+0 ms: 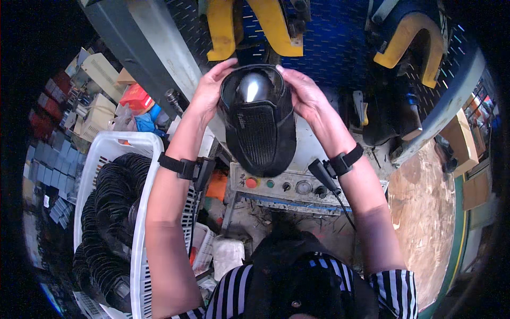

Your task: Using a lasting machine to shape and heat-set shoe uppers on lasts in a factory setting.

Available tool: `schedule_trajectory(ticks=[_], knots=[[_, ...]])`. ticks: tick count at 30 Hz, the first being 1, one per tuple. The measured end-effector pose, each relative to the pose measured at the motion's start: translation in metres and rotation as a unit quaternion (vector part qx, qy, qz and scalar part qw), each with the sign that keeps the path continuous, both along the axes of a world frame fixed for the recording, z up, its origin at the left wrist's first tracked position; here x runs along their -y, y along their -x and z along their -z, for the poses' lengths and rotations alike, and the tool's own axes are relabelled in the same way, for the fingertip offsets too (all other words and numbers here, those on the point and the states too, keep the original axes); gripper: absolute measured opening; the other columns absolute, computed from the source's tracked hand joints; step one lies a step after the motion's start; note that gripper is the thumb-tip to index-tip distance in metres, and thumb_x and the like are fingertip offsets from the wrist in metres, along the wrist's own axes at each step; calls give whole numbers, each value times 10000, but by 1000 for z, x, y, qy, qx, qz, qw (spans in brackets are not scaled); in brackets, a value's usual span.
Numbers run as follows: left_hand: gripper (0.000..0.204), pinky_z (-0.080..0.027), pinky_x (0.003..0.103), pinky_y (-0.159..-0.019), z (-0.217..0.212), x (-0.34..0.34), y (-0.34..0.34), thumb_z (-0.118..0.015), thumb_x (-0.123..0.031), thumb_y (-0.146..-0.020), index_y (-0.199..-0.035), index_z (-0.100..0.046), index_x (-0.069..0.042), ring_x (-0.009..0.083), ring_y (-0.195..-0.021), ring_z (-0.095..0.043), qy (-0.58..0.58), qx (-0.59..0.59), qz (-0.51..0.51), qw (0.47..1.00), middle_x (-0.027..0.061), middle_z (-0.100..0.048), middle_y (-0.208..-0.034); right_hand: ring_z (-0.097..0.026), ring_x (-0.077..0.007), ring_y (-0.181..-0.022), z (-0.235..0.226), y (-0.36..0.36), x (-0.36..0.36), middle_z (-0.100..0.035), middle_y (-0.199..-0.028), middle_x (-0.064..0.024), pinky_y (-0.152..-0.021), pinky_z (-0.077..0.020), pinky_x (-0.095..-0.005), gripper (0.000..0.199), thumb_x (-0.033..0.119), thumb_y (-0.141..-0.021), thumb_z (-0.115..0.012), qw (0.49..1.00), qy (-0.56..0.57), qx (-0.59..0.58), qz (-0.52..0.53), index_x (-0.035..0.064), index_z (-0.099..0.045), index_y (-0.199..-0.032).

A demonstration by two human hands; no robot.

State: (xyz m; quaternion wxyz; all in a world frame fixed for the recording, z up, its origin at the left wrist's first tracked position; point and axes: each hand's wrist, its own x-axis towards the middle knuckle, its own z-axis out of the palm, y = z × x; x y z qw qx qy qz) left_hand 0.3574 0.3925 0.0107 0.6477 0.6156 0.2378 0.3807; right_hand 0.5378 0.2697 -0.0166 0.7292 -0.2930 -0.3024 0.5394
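Observation:
A black shoe upper (255,141) with a ribbed tongue sits at the middle of the view, its toe toward me. Inside its opening a shiny, rounded metal form (255,87) shows. My left hand (211,87) grips the left side of the collar, fingers curled at the far rim. On the opposite side, my right hand (304,91) pinches the collar edge with its thumb on the rim. The fingertips behind the collar are partly hidden.
Yellow curved machine arms (222,32) hang just beyond my hands; another yellow arch (411,40) stands at the right. Below the upper runs a control panel (287,186) with buttons and a gauge. A white basket (139,212) of stacked black pieces stands at my left.

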Motion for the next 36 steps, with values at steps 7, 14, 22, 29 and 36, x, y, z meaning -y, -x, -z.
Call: schedule_trajectory(ticks=[7, 14, 22, 29, 36], knots=[[324, -394, 277, -978, -35, 1, 5, -535, 57, -811, -1115, -618, -17, 191, -1112, -538, -357, -135, 143, 913, 80, -600, -1166, -577, -135, -883, 29, 13, 32, -639, -959, -36, -825, -470, -314, 283, 301, -889, -584, 998, 54, 41, 14, 50, -609, -1017], [417, -383, 292, -991, -9, 8, 4, -440, 152, -778, -1084, -640, -50, 222, -1129, -534, -491, -45, 68, 867, 81, -604, -1160, -566, -198, -1044, 122, 113, 76, -562, -1206, -57, -889, -458, -337, 523, 490, -892, -493, 939, 146, -267, 162, 77, -522, -1211], [444, -396, 298, -982, 8, 11, 6, -406, 151, -766, -1067, -650, -65, 225, -1110, -551, -511, 20, 25, 859, 91, -606, -1161, -533, -172, -730, 160, 126, 8, -599, -836, -55, -690, -453, -331, 498, 470, -886, -533, 898, 176, -183, 360, -21, -611, -922], [439, -391, 293, -978, 27, 23, 9, -373, 135, -803, -1098, -632, -62, 223, -1117, -549, -505, 53, -24, 861, 92, -591, -1189, -394, -142, -590, 209, 64, -28, -443, -578, -79, -554, -374, -360, 475, 338, -928, -499, 817, 150, 237, 504, -60, -574, -680], [314, -465, 293, -836, 82, 57, 51, -430, 83, -853, -1088, -608, -26, 207, -970, -608, -307, 39, -113, 944, 118, -627, -1045, -522, -318, -577, 232, 40, -62, -547, -637, -246, -565, -390, -409, 284, 87, -857, -424, 696, 162, 414, 564, -90, -520, -657]])
